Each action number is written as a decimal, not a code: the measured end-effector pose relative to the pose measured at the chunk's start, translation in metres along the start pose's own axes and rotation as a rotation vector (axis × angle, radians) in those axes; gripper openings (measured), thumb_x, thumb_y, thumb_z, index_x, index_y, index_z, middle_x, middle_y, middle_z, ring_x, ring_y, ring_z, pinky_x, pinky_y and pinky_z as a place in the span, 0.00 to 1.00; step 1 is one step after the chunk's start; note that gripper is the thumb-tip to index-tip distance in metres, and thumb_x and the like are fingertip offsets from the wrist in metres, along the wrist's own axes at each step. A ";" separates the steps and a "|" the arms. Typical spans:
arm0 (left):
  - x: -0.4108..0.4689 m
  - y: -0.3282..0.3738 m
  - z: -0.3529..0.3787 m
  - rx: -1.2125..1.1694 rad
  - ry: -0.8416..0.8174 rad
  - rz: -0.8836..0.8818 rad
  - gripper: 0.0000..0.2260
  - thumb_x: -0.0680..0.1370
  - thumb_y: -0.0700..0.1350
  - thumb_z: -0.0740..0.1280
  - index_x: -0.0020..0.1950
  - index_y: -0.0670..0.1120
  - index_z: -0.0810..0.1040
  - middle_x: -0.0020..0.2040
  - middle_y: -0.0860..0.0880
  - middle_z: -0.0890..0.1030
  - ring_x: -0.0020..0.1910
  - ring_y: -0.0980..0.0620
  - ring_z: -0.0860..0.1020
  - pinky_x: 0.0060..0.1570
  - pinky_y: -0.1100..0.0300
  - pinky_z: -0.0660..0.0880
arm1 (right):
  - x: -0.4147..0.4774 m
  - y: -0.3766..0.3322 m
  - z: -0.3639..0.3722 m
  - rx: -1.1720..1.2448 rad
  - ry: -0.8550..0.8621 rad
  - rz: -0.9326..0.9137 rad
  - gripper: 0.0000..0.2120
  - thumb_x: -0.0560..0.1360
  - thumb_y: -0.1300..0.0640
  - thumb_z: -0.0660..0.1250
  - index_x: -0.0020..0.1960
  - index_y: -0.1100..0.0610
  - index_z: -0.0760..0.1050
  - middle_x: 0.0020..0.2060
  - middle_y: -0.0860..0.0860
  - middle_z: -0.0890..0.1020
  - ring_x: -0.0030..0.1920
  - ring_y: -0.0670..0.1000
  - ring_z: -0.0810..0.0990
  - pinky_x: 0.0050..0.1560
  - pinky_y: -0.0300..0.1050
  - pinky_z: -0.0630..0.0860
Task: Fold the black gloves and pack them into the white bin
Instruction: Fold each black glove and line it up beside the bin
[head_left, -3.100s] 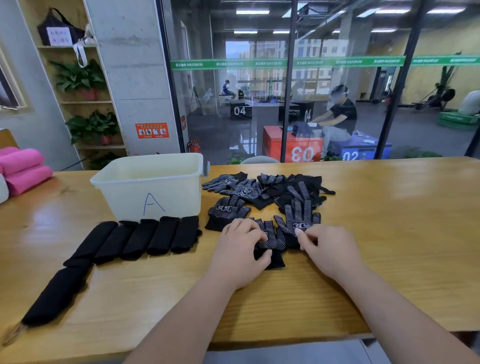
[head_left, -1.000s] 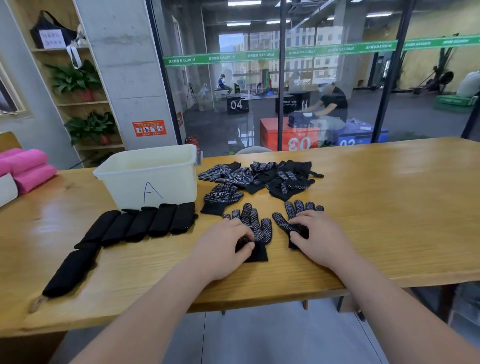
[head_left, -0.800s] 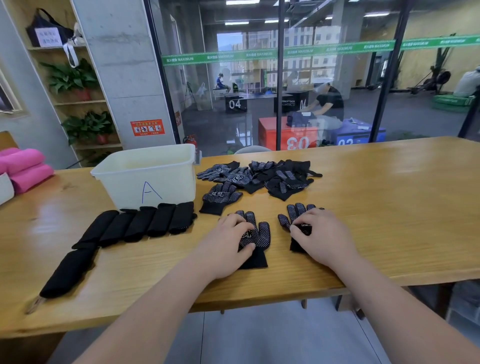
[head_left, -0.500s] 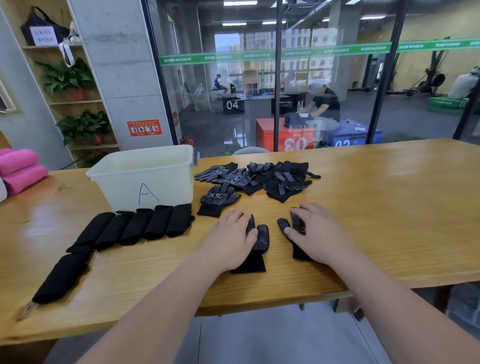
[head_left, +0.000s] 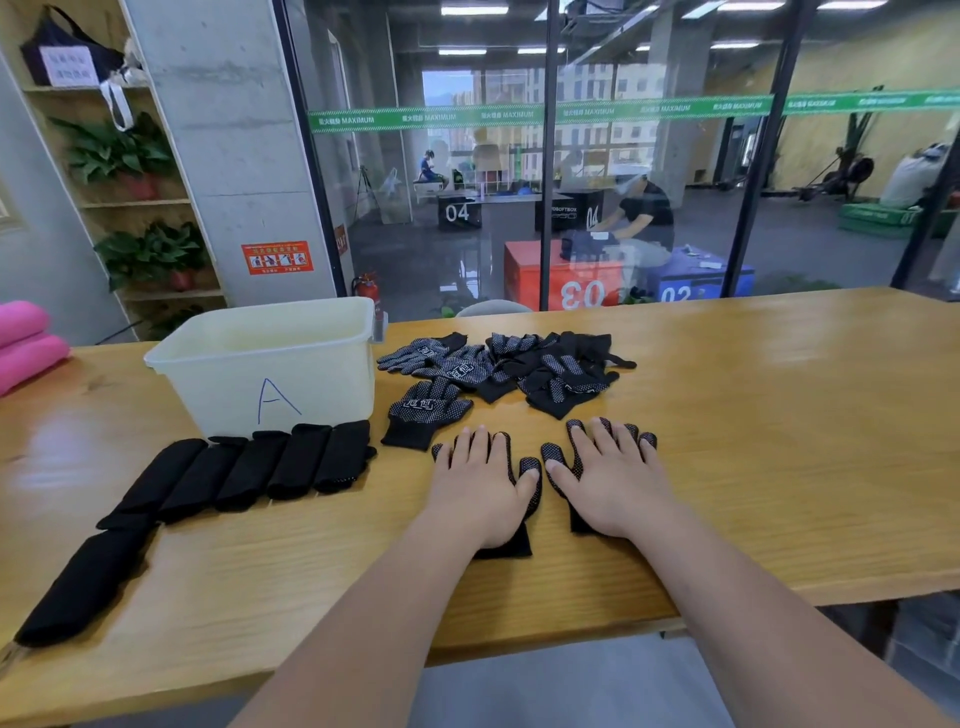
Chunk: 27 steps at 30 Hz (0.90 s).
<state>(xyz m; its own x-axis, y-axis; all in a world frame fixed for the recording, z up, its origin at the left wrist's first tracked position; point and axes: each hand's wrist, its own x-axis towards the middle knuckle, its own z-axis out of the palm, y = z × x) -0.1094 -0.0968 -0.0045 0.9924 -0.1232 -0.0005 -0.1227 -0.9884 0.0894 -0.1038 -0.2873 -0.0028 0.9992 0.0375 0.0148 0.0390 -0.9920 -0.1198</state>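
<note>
Two black dotted gloves lie flat side by side on the wooden table. My left hand (head_left: 480, 480) presses flat on the left glove (head_left: 529, 477), fingers straight over the glove's fingers. My right hand (head_left: 613, 475) lies flat on the right glove (head_left: 555, 460) the same way. Behind them sits a single glove (head_left: 423, 413) and a loose pile of gloves (head_left: 519, 366). The white bin (head_left: 270, 364), marked with a blue A, stands at the back left.
A row of rolled black cloth pieces (head_left: 249, 470) lies in front of the bin, with one more roll (head_left: 88, 582) near the front left edge. Pink rolls (head_left: 26, 345) sit at the far left. A glass wall runs behind the table (head_left: 779, 441).
Both hands went from curled fingers working at the gloves to lying flat, spread over each glove. The two gloves now lie apart and smoothed out.
</note>
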 end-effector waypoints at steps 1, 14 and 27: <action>0.002 0.000 -0.001 0.006 0.008 -0.002 0.37 0.84 0.68 0.42 0.88 0.48 0.45 0.87 0.45 0.41 0.85 0.44 0.38 0.83 0.41 0.41 | 0.002 0.001 -0.001 -0.009 -0.002 0.004 0.41 0.80 0.26 0.39 0.86 0.45 0.43 0.86 0.49 0.43 0.85 0.56 0.39 0.83 0.61 0.42; -0.029 -0.004 0.003 0.027 -0.018 0.095 0.38 0.83 0.71 0.43 0.88 0.50 0.44 0.87 0.46 0.41 0.86 0.45 0.39 0.83 0.41 0.41 | -0.025 0.015 0.005 -0.027 -0.035 -0.116 0.42 0.77 0.23 0.37 0.85 0.43 0.40 0.85 0.46 0.40 0.85 0.53 0.38 0.84 0.59 0.42; -0.059 -0.021 -0.013 -0.264 0.231 0.242 0.19 0.85 0.57 0.62 0.75 0.56 0.76 0.74 0.58 0.74 0.74 0.54 0.67 0.74 0.53 0.67 | -0.055 0.031 -0.003 0.452 0.307 -0.267 0.08 0.81 0.44 0.66 0.52 0.41 0.84 0.53 0.36 0.81 0.59 0.46 0.75 0.60 0.48 0.73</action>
<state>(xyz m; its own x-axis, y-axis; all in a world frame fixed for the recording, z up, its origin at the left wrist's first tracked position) -0.1649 -0.0673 0.0065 0.9157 -0.2960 0.2719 -0.3748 -0.8731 0.3118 -0.1578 -0.3209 -0.0044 0.9082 0.1748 0.3802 0.3556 -0.8012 -0.4813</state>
